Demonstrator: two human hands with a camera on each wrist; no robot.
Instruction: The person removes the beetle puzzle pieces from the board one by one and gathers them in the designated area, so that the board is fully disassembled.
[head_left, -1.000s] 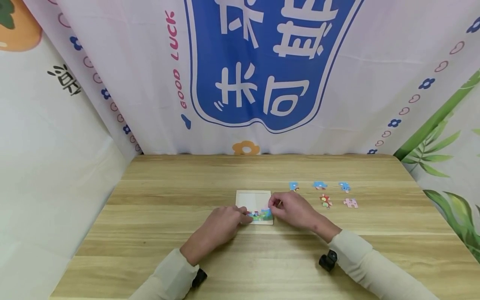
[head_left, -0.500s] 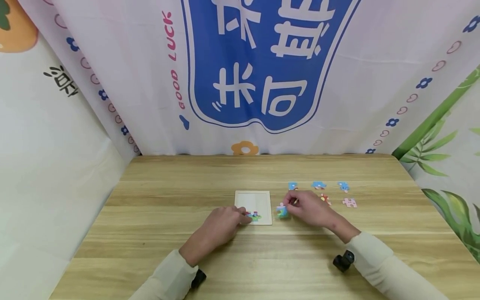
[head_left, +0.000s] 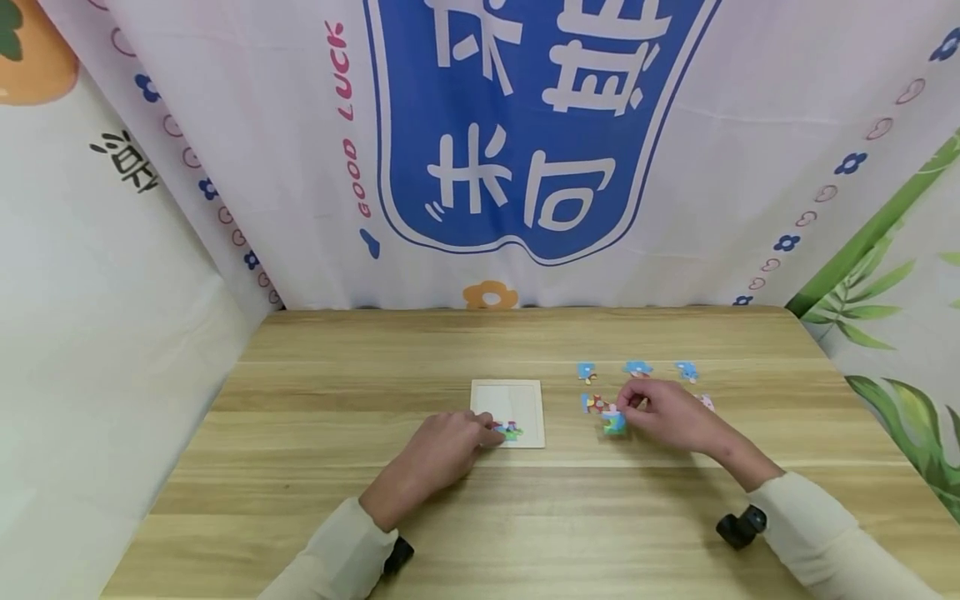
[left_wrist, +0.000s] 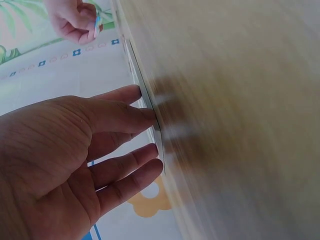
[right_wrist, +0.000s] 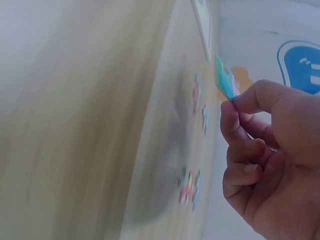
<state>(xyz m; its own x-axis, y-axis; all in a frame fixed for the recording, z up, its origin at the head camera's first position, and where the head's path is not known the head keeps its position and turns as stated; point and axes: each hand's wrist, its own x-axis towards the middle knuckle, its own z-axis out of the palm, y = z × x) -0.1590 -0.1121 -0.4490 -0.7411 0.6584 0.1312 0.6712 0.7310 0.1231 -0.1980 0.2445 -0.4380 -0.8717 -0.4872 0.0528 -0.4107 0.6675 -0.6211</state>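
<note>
A pale square puzzle tray (head_left: pixel 510 400) lies mid-table, with small colourful puzzle pieces (head_left: pixel 512 431) along its near edge. My left hand (head_left: pixel 452 446) rests at the tray's lower left corner, its fingers fairly straight and touching the tray and partly covering the pieces there. Between thumb and index finger, my right hand (head_left: pixel 669 416) pinches a green and blue puzzle piece (head_left: pixel 613 423) with a pink knob. That piece is held up off the table in the right wrist view. Just behind it lies a red and blue puzzle piece (head_left: pixel 595 403).
Three blue puzzle pieces (head_left: pixel 638 367) form a row at the back right. A pink puzzle piece (head_left: pixel 707 402) is partly hidden by my right hand. A printed curtain (head_left: pixel 315 275) hangs behind the table's back edge.
My right hand has lifted the green and blue puzzle piece out of the tray's lower right corner and carried it right, over the loose pieces. My left hand stays in place.
</note>
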